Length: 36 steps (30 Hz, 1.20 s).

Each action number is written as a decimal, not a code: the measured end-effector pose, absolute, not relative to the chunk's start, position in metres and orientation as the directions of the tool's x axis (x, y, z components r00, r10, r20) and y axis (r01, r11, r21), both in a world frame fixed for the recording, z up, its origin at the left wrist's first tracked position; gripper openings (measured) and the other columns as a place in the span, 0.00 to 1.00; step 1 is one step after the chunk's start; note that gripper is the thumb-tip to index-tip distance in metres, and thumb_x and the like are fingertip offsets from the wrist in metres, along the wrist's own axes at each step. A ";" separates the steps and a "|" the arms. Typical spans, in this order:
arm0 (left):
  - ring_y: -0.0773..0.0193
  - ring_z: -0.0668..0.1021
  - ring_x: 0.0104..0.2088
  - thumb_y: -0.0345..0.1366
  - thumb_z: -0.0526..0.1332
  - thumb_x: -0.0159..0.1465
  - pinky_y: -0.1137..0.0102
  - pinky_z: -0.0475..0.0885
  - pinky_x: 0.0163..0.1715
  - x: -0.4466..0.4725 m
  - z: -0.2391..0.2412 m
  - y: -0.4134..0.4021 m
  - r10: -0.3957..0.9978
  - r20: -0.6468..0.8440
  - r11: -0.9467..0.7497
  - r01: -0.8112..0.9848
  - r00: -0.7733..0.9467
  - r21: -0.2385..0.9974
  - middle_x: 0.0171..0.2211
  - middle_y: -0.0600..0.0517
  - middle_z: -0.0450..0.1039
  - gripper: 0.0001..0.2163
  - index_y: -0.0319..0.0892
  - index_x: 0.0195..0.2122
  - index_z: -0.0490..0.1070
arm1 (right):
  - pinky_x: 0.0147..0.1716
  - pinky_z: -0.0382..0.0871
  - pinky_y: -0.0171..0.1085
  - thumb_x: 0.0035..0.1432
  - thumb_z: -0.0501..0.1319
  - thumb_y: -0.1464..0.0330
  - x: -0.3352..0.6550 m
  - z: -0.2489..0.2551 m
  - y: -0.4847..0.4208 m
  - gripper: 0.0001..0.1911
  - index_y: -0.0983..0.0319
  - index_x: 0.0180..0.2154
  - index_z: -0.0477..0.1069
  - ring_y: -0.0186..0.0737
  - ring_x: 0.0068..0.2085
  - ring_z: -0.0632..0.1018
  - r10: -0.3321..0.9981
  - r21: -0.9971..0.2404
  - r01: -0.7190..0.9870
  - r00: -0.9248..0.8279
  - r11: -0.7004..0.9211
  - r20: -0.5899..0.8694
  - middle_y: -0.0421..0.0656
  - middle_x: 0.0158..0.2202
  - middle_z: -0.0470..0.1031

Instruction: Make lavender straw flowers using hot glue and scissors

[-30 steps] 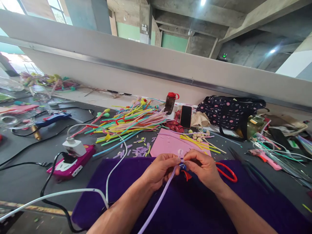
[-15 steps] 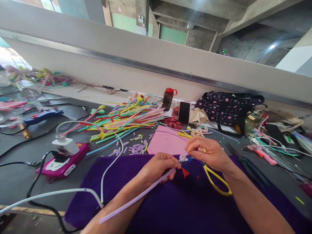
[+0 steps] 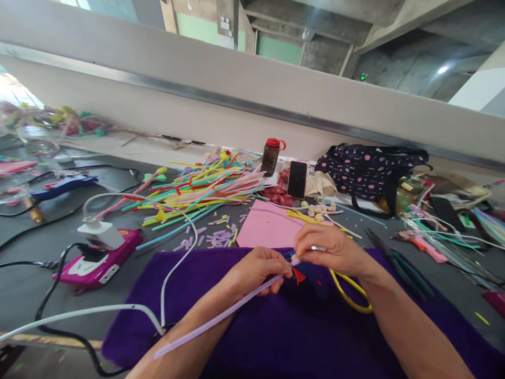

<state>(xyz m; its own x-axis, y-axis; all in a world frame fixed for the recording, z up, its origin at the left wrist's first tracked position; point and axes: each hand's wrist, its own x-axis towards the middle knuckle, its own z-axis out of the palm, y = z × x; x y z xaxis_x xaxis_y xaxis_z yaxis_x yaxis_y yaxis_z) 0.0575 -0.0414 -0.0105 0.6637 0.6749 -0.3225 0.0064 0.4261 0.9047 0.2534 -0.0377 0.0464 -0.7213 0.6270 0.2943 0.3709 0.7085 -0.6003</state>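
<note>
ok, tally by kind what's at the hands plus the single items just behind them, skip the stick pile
lilac pipe cleaner: 1
yellow loop: 1
purple cloth: 1
pink sheet: 1
red-capped bottle: 1
phone: 1
polka-dot bag: 1
Total: 7

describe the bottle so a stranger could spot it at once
Follow the grey wall behind the table to the heap of coloured sticks. At its right end, beside the upright black phone, stands a dark bottle, the only thing there with a red cap.
</note>
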 end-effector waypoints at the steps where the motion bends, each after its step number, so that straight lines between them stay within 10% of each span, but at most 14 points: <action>1: 0.75 0.60 0.08 0.33 0.58 0.51 0.77 0.49 0.09 0.058 -0.010 -0.042 0.677 -0.327 0.424 0.014 0.660 0.906 0.10 0.57 0.65 0.06 0.37 0.22 0.70 | 0.37 0.67 0.35 0.56 0.58 0.71 0.253 0.046 -0.038 0.06 0.62 0.31 0.73 0.36 0.36 0.73 0.628 -0.601 0.374 -0.723 0.706 0.288 0.44 0.32 0.72; 36: 0.75 0.60 0.07 0.34 0.57 0.52 0.77 0.49 0.09 0.057 -0.011 -0.041 0.675 -0.316 0.429 -0.006 0.666 0.903 0.10 0.57 0.65 0.06 0.38 0.22 0.70 | 0.38 0.64 0.37 0.55 0.56 0.74 0.250 0.049 -0.043 0.07 0.60 0.31 0.72 0.38 0.36 0.73 0.595 -0.327 0.499 -0.716 0.802 0.366 0.44 0.32 0.74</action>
<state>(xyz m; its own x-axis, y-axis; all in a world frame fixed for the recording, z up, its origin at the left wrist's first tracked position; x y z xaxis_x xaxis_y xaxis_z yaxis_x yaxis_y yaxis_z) 0.0567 -0.0413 -0.0111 0.6661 0.6755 -0.3164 -0.0056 0.4287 0.9035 0.2503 -0.0433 0.0486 -0.7158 0.5948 0.3659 0.4992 0.8022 -0.3275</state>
